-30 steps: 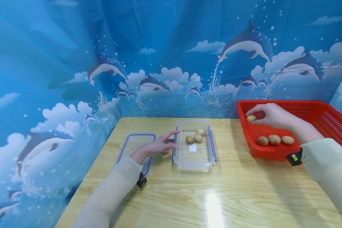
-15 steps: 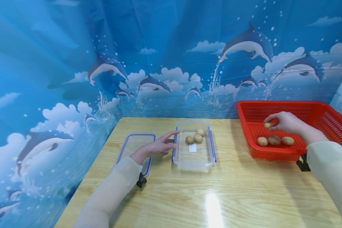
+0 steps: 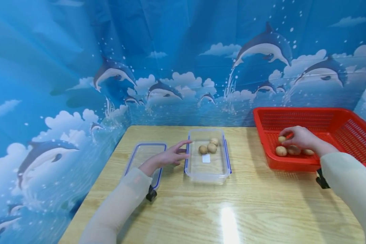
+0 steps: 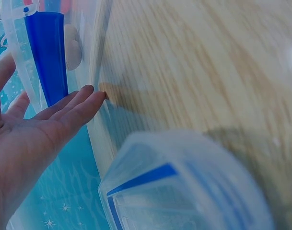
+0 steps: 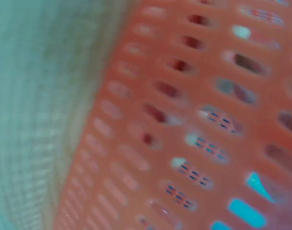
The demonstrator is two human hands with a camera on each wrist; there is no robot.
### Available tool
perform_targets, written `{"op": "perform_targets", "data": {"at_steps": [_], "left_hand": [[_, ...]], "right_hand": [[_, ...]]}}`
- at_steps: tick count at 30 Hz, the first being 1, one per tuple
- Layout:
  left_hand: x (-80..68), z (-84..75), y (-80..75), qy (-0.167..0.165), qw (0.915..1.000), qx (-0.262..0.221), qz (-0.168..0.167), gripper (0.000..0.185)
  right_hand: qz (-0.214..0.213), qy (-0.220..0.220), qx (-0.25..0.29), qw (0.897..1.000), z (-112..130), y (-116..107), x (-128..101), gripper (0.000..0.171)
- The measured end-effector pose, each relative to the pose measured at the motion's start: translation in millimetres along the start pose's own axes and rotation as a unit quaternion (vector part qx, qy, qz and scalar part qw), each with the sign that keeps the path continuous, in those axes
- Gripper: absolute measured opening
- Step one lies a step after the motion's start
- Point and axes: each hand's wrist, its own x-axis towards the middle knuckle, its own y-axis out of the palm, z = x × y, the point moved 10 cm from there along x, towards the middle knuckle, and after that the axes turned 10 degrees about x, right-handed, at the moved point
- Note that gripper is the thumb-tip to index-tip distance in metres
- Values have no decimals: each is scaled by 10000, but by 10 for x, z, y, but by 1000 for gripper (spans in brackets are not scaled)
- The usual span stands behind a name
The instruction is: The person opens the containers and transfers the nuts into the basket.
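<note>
In the red basket (image 3: pixel 347 125) on the right, the right hand (image 3: pixel 299 137) pinches a walnut (image 3: pixel 282 139), while the left hand (image 3: pixel 170 156), fingers straight and apart, touches the clear box (image 3: pixel 207 173).

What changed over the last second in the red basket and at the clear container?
The right hand, pinching a walnut, moved from the far-left part of the red basket toward the near side, lowering to the row of walnuts. The left hand stayed against the clear container, whose three walnuts stayed put.
</note>
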Motion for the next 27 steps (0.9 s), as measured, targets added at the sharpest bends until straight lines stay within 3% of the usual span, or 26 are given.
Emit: {"op": "perform_targets", "data": {"at_steps": [4, 9, 20, 27], "left_hand": [[-6, -5, -2, -31, 10000, 13, -44, 61], [-14, -12, -6, -35, 10000, 12, -44, 61], [-22, -37, -2, 12, 10000, -5, 26, 63], [-13, -43, 11, 42, 10000, -4, 71, 65]], "right_hand": [[-33, 177, 399, 9990, -47, 37, 1, 40], [-130, 278, 408, 9987, -104, 35, 23, 41], [155, 392, 471, 9980, -151, 110, 30, 42], [447, 712, 1006, 9914, -173, 194, -13, 48]]}}
